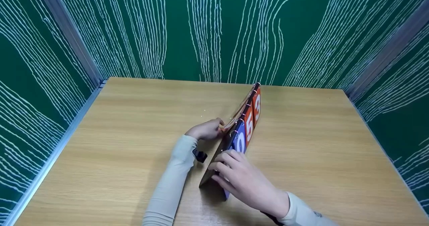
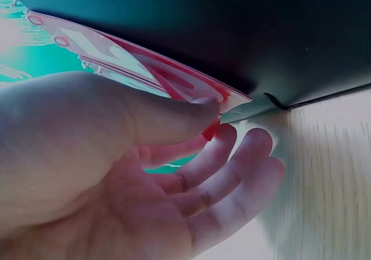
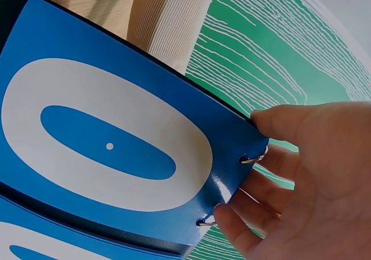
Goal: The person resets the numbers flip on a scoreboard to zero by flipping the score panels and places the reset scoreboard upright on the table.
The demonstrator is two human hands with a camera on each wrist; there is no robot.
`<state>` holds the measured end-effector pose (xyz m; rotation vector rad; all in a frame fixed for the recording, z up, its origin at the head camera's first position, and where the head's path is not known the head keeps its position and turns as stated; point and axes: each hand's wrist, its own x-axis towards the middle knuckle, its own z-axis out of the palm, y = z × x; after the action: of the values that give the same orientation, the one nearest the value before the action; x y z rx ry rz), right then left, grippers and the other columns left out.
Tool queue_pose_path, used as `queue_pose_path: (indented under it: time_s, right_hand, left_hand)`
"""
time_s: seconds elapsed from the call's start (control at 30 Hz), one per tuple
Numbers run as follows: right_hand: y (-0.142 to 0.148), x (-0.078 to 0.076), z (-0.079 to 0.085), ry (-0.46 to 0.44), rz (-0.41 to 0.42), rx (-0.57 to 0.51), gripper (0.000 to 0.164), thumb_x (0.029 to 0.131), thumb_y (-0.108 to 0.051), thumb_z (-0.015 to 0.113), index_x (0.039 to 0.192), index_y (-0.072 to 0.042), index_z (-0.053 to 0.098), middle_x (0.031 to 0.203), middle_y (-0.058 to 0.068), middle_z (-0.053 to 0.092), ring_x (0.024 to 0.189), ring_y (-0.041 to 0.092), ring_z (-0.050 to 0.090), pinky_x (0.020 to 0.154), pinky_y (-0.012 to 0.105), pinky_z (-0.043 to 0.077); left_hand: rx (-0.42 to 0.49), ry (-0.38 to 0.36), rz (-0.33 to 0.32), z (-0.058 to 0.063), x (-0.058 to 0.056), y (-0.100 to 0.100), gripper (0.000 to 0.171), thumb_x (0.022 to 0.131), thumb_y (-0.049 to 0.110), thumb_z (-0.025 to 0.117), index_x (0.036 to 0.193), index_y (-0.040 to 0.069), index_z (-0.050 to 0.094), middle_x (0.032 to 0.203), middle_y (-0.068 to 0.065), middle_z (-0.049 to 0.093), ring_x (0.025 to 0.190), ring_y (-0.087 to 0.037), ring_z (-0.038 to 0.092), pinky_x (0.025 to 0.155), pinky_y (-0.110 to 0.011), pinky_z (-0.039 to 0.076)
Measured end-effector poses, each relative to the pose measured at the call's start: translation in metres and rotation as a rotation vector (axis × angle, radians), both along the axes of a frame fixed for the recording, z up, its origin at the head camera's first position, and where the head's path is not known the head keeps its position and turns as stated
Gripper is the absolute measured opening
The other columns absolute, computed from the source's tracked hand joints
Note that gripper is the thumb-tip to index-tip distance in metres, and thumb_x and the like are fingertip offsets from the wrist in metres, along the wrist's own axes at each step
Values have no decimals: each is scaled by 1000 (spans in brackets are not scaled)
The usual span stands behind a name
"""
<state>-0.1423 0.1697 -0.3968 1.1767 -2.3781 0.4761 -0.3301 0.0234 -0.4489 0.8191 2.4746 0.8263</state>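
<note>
A flip scoreboard (image 1: 248, 125) stands like a tent on the table, its spine running away from me. Its right face carries red number cards, showing 5 and 3, and a blue card (image 3: 116, 213) with a white 0. Behind the left face, my left hand (image 1: 206, 129) pinches the lower corner of a red-and-white number card (image 2: 179, 86) between thumb and fingertip. That card is lifted off the black panel (image 2: 191, 28). At the near end, my right hand (image 1: 249, 182) grips the scoreboard's top edge beside the metal rings (image 3: 255, 158), thumb on one side and fingers round the other.
The scoreboard rests on a wood-grain table (image 1: 318, 145). Green walls (image 1: 301, 25) with white wavy lines enclose the table at the back and both sides. A black wrist device (image 1: 200, 155) sits on the left forearm, close to the scoreboard's left panel.
</note>
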Motion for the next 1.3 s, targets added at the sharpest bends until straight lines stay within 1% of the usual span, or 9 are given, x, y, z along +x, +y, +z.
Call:
queue_pose_path:
  time_s: [0.1,0.2,0.27,0.4,0.47,0.57,0.73,1.03,1.3]
  right_hand:
    - [0,0,0,-4,-5,5,15,99,-24,66,114,-19,68,110,-7,63,106,14,54,93,30,44]
    - [0,1,0,2,-2,0,16,99,-23,67,113,-18,68,110,-7,63,105,14,54,93,30,44]
    - [0,1,0,3,-5,3,15,99,-24,67,114,-19,68,109,-7,63,105,14,54,93,29,44]
    - [0,1,0,6,-4,2,16,98,-23,67,114,-19,68,110,-7,63,105,14,54,93,30,44]
    - [0,1,0,7,-3,2,16,98,-23,67,114,-19,68,110,-7,63,104,14,54,93,30,44]
    - [0,1,0,8,-3,0,17,97,-22,69,114,-18,68,109,-7,63,103,14,54,93,31,44]
    - [-1,1,0,14,-11,4,22,92,-19,75,112,-18,68,108,-6,63,102,15,54,92,30,44]
    - [-1,0,0,14,-8,9,22,91,-18,76,112,-18,68,108,-6,63,102,15,54,91,31,45]
    - [-1,0,0,10,-13,11,21,92,-19,75,112,-19,68,108,-6,63,102,15,54,92,31,45]
  left_hand:
    - [-27,51,-42,0,-2,0,25,101,2,45,111,-10,64,98,-17,66,89,-23,57,83,-30,49]
    - [-42,70,-79,0,-5,-1,24,101,0,44,87,-8,62,70,-3,50,69,-17,47,63,-23,37]
    - [-42,59,-85,0,-5,-1,26,101,0,44,81,-7,58,63,2,39,62,-15,41,58,-22,31]
    - [-25,40,-53,1,-5,-3,26,101,2,45,83,-7,60,62,7,37,61,-12,40,57,-21,30]
    - [-16,45,-32,2,-5,-4,24,99,2,48,79,-3,58,62,7,38,61,-11,39,57,-21,30]
    - [8,13,-2,2,-5,-4,22,99,5,51,79,0,61,63,6,44,58,-9,41,54,-20,31]
    - [40,-74,54,1,-4,-6,21,101,15,54,100,-4,64,71,-2,58,57,-8,48,52,-20,37]
    - [91,-61,93,1,-5,-7,13,97,11,56,99,0,62,73,0,57,60,-8,49,55,-18,38]
    - [126,-67,145,3,-4,-8,21,98,15,58,111,-2,58,82,-2,57,69,-12,52,62,-20,41]
